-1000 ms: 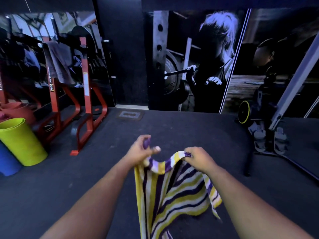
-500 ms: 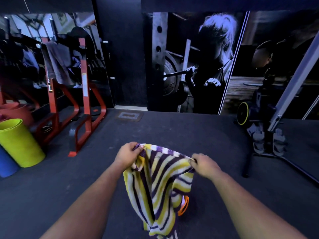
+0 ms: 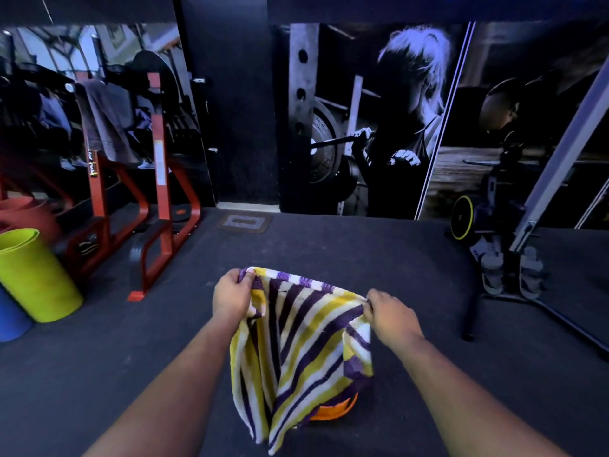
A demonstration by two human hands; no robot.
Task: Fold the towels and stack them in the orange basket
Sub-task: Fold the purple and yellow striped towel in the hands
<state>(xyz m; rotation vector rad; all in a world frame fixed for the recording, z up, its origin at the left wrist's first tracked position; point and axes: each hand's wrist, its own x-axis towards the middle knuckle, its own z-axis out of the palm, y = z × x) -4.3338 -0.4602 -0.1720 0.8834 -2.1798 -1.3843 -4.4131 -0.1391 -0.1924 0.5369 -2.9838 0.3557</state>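
Low in the foreground, basket: orange basket [image 3: 334, 411] sitting on the dark floor [image 3: 131, 357], mostly hidden behind the hanging cloth, only a sliver of rim showing; probably being kept directly below so a folded piece can drop straight in.
Mid-air above it, towel: striped towel [image 3: 303, 351] hanging in yellow, white and purple bands, top edge stretched between both hands, lower part draping loose over the basket; likely being held up by its corners to square it for a fold.
Left corner: left hand [image 3: 232, 296] pinching the upper left corner, fingers curled tight on the cloth.
Right corner: right hand [image 3: 390, 316] pinching the opposite corner, fingers closed on the hem.
Fold status: seemingly just starting, no crease showing yet.
Farther left: yellow-green rolled mat [image 3: 34, 275] and red rack [image 3: 158, 206] standing well apart from the work.
At the back: wall mural [image 3: 379, 120] filling the background.
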